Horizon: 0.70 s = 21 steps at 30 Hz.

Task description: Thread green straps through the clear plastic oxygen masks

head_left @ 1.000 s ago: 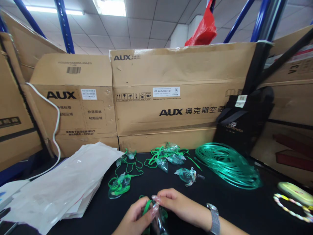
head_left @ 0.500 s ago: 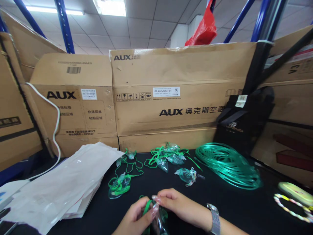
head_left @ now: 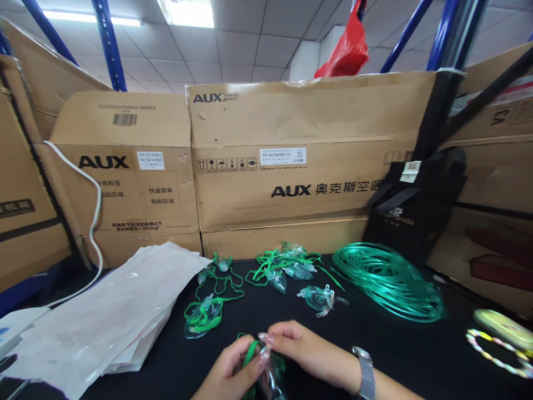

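Observation:
At the bottom middle, both my hands hold one clear green mask (head_left: 270, 375) with a green elastic strap (head_left: 250, 351). My left hand (head_left: 227, 375) is closed around the strap and the mask's left side. My right hand (head_left: 303, 350), with a metal watch on its wrist, pinches the mask's top with fingers curled. More masks with green straps lie on the black table (head_left: 395, 355): one (head_left: 204, 316) to the left, a tangled heap (head_left: 283, 266) further back, and one alone (head_left: 318, 297) just past my right hand.
A coil of green tubing (head_left: 387, 280) lies at the right. A stack of white paper pouches (head_left: 104, 316) sits on the left. Large AUX cardboard boxes (head_left: 291, 161) wall off the back. A black bag (head_left: 416, 205) leans at the right, with a yellow-green object and beaded cord (head_left: 499, 333) near the edge.

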### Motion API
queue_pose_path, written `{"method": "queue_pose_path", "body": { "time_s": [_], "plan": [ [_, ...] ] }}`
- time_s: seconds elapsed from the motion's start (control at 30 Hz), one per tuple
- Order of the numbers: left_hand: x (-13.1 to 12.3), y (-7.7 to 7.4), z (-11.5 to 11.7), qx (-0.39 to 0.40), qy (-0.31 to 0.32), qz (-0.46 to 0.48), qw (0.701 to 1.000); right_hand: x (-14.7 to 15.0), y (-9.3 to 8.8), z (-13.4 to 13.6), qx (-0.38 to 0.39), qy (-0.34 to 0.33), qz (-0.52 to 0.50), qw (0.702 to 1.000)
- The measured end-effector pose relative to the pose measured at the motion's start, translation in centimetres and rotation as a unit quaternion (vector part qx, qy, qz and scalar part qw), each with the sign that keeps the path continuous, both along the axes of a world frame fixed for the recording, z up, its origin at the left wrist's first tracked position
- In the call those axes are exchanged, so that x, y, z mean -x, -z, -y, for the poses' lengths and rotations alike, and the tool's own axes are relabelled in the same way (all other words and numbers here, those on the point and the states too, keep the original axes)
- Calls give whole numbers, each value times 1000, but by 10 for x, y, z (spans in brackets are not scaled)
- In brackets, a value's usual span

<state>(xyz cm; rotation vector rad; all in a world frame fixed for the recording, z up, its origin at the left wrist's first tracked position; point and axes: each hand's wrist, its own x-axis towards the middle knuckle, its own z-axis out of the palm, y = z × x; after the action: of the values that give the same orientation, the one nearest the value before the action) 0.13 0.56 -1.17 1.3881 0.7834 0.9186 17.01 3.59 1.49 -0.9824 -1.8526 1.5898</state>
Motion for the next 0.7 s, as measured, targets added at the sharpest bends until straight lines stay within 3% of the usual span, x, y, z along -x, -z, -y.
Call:
{"method": "queue_pose_path", "body": {
  "time_s": [0.7],
  "plan": [
    [-2, -2, 3, -3, -3, 9, 1000, 0, 1, -1, -16, -7, 9, 1000]
  ]
}}
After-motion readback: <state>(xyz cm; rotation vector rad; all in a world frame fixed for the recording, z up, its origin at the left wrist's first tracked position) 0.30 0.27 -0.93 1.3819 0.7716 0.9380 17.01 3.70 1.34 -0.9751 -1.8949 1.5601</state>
